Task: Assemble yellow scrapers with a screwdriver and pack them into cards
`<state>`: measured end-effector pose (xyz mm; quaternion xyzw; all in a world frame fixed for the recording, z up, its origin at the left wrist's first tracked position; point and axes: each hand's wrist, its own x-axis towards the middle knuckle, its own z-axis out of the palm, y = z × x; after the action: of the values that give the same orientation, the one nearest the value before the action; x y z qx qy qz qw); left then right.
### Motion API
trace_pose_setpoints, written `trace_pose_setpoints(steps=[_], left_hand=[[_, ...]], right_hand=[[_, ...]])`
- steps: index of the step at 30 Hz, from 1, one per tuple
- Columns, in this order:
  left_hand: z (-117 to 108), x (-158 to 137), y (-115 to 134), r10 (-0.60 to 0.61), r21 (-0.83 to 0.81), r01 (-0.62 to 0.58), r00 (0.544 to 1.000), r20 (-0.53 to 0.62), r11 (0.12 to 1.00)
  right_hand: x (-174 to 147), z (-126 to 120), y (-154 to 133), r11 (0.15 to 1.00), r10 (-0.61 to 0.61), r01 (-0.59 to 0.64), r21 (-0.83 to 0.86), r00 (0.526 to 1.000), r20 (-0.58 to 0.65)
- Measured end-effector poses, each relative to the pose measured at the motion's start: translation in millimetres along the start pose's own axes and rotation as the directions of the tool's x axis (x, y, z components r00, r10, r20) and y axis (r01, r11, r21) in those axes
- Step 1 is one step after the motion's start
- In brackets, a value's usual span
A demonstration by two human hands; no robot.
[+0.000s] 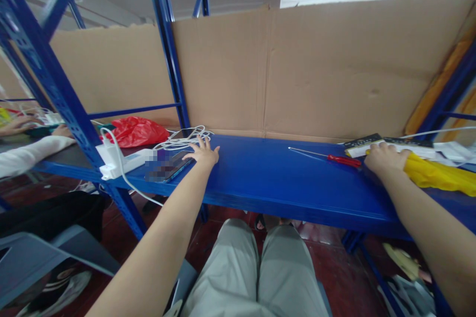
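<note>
The left hand (204, 152) lies palm down with its fingers spread apart, holding nothing, its fingertips touching the end of a dark phone (174, 164) that lies flat on the blue shelf (267, 178). Just beyond the fingers sits a loose coil of white cable (186, 139), and further out to the left of the phone a white power strip (124, 161) with a plugged charger; behind that lies a crumpled red plastic bag (137, 131). The right hand (385, 157) rests knuckles up with fingers curled together on the shelf, pressing the near edge of a white paper sheet (394, 149); whether it grips anything I cannot tell. Just to its left lies a red-handled screwdriver (330, 157), tip pointing away from the hand, and a yellow cloth (435, 174) touches its right side. A cardboard wall (316, 69) stands behind both hands. Far left, another person's white sleeve (26, 153) rests on the neighbouring shelf
</note>
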<state>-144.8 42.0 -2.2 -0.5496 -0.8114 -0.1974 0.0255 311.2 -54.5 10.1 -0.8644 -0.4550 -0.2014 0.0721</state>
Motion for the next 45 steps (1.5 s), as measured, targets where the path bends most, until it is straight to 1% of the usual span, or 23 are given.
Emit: trace_pose_setpoints(steps=[2,4,7,10,14,15,17,19,20,21,23,25,28,30,35,45], left_hand=[[-0.5,0.7,-0.3,-0.001,0.029,0.001,1.000,-0.004,1.000],[-2.6,1.4,1.0,0.030,0.050,-0.028,0.999,-0.038,0.998],[-6.1,1.6,7.3,0.155,0.067,-0.147,0.980,-0.125,0.987],[-5.5,-0.8,19.3,0.282,0.037,-0.280,0.938,-0.204,0.959],[5.0,-5.8,34.2,0.393,-0.036,-0.420,0.873,-0.289,0.907],[8.2,-6.3,36.0,0.442,-0.049,-0.474,0.850,-0.288,0.879],[13.6,-5.6,36.8,0.535,-0.079,-0.567,0.809,-0.243,0.820],[16.7,-2.7,34.3,0.568,-0.130,-0.611,0.781,-0.259,0.781],[17.4,-0.8,32.2,0.553,-0.168,-0.608,0.784,-0.283,0.776],[17.5,1.1,29.9,0.520,-0.212,-0.591,0.796,-0.309,0.778],[16.8,4.2,25.1,0.417,-0.305,-0.519,0.843,-0.340,0.799],[15.3,6.0,20.9,0.322,-0.378,-0.442,0.883,-0.340,0.814],[13.1,6.8,16.9,0.253,-0.421,-0.384,0.908,-0.333,0.822],[12.6,7.0,15.7,0.244,-0.412,-0.372,0.912,-0.329,0.832],[14.3,9.1,14.8,0.276,-0.363,-0.378,0.912,-0.303,0.852],[12.4,7.8,13.8,0.261,-0.315,-0.344,0.925,-0.276,0.884]], right_hand=[[0.2,0.1,0.2,1.000,0.001,-0.001,0.004,1.000,-0.005],[0.0,-0.1,0.2,1.000,0.001,-0.001,0.009,1.000,-0.006],[-0.8,-0.8,-0.2,1.000,0.003,-0.003,0.012,1.000,-0.012],[-2.0,-1.5,-1.1,1.000,0.016,-0.015,0.021,0.999,-0.050],[-4.8,-3.2,-2.1,0.999,0.008,-0.003,0.043,0.992,-0.124],[-5.7,-3.7,-2.2,0.999,0.001,0.005,0.044,0.990,-0.142],[-7.3,-4.2,-1.8,0.999,-0.011,0.018,0.044,0.986,-0.169],[-8.1,-4.0,-1.0,0.999,-0.019,0.027,0.042,0.982,-0.185],[-8.0,-3.7,-0.4,0.999,-0.023,0.032,0.041,0.982,-0.189],[-7.8,-3.2,0.2,0.998,-0.030,0.038,0.040,0.981,-0.193],[-6.8,-1.8,1.2,0.998,-0.052,0.060,0.036,0.978,-0.201],[-5.6,0.0,1.8,0.996,-0.076,0.084,0.028,0.974,-0.215],[-4.6,2.2,1.6,0.993,-0.114,0.117,0.003,0.965,-0.236],[-4.6,3.0,1.3,0.991,-0.131,0.131,-0.016,0.963,-0.236],[-4.2,2.7,2.6,0.990,-0.139,0.134,-0.037,0.967,-0.215],[-3.9,2.1,2.7,0.989,-0.143,0.132,-0.069,0.970,-0.199]])
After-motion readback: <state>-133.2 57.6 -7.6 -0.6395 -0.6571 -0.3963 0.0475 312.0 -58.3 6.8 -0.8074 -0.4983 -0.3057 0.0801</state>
